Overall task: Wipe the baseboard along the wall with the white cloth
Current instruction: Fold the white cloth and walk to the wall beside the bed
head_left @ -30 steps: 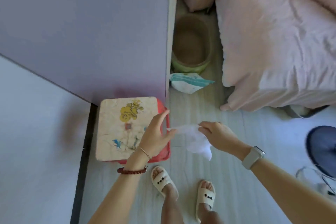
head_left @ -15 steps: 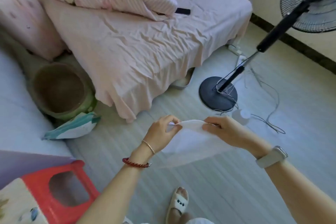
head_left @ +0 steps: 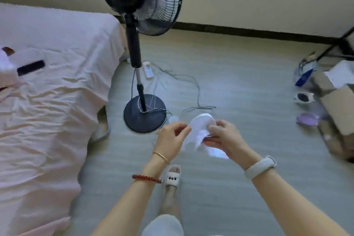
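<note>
Above the floor point(head_left: 239, 86), I'm pinching the white cloth point(head_left: 200, 130) with my left hand point(head_left: 173, 138) and right hand point(head_left: 224, 138), baseboard point(head_left: 249, 29) far ahead.

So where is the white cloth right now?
In the head view, lower centre: the cloth is held between the left hand and right hand, above the floor, just right of the fan base.

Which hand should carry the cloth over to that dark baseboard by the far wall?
Probably the right hand: it grips the bulk of the white cloth, while the left hand only pinches an edge. The baseboard runs ahead and rightward.
</note>
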### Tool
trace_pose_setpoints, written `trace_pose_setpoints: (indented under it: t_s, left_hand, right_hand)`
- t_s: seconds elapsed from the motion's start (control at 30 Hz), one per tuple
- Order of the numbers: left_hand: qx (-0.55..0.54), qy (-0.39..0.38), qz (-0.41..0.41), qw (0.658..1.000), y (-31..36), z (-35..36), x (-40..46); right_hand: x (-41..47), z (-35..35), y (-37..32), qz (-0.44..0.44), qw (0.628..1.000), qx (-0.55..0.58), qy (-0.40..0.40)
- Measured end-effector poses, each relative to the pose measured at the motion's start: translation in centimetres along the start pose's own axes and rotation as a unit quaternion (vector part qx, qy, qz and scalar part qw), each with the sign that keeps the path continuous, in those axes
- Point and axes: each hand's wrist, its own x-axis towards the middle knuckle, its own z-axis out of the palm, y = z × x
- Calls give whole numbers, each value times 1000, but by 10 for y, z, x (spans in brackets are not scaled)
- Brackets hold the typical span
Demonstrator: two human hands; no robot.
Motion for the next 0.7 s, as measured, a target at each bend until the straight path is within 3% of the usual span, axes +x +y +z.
trace_pose_setpoints:
  t_s: [0.1, 0.27, 0.4, 0.5, 0.57, 0.7]
  left_hand:
    - [-53, -84, 18, 995, 27, 38, 63]
    - [-66, -201, 60, 976, 74, 89, 159]
    - [7, -186, 173, 967, 107, 142, 219]
    - [-19, -230, 144, 962, 134, 177, 280]
    - [-48, -290, 153, 943, 158, 200, 325]
    - [-101, -343, 152, 922, 225, 249, 410]
  right_hand:
    - [34, -38, -34, -6, 1000, 26, -16]
    - [86, -105, -87, -19, 997, 15, 77]
    - [126, -162, -113, -16, 991, 36, 129]
    - [165, -219, -120, -54, 974, 78, 206]
    - [197, -259, -121, -94, 977, 62, 183]
    - [270, -327, -146, -156, 987, -20, 37]
